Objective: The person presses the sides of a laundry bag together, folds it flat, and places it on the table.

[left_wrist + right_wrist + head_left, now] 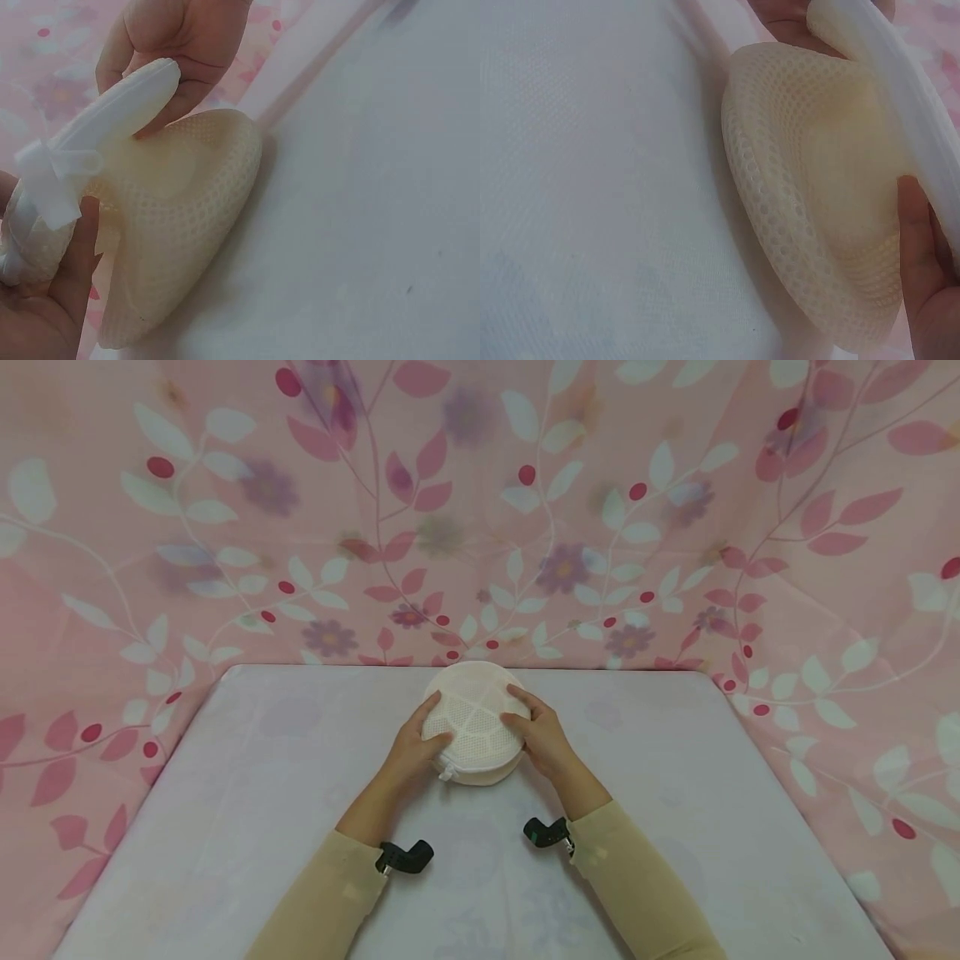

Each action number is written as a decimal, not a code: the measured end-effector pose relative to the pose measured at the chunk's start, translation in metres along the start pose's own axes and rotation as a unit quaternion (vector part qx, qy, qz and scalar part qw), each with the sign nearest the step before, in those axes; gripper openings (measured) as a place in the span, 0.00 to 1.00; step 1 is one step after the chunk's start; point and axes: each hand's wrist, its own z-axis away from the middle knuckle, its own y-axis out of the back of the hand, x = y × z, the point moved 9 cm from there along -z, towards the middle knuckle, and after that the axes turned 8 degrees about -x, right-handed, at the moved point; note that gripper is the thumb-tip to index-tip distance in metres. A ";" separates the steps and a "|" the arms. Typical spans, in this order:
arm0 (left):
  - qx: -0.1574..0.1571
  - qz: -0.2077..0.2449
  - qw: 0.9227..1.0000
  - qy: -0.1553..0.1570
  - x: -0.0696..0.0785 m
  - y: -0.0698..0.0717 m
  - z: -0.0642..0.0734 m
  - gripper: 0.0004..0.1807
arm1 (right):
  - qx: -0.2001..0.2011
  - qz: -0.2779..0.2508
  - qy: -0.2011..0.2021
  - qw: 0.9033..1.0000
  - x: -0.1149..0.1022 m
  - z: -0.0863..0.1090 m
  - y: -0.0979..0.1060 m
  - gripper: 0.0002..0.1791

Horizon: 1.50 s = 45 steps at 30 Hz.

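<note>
A round white mesh laundry bag (pixel 472 718) is near the far edge of the table, held between two hands. The left hand (pixel 408 750) grips its left rim, thumb lying on the mesh top. On the opposite side the right hand (pixel 547 739) holds the rim, thumb and a finger on the top face. A white fabric tab (pixel 52 180) sticks out from the rim near the left hand. In the right wrist view, the bag's honeycomb-mesh lower part (pixel 757 172) sags below the stiff white rim (pixel 907 82), close over the table.
A pale cloth covers the table (pixel 247 827). Behind and beside it hangs a pink curtain (pixel 480 510) with leaves and flowers. Black wrist devices (pixel 405 857) project inward from both beige sleeves (pixel 645 893).
</note>
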 end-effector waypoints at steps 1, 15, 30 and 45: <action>0.000 -0.007 1.000 0.003 0.000 0.000 0.000 0.42 | 0.000 0.001 -0.002 1.000 0.000 0.000 0.000 0.34; 0.001 -0.121 0.993 0.006 -0.002 0.004 -0.008 0.46 | -0.044 -0.009 -0.006 0.999 0.007 -0.005 -0.002 0.37; -0.012 -0.100 0.995 -0.007 -0.003 0.003 -0.009 0.48 | -0.046 -0.020 -0.011 0.999 0.010 -0.009 -0.001 0.38; 0.001 -0.062 0.998 -0.032 0.001 0.005 -0.013 0.45 | -0.041 -0.049 0.002 0.998 0.006 -0.011 0.000 0.36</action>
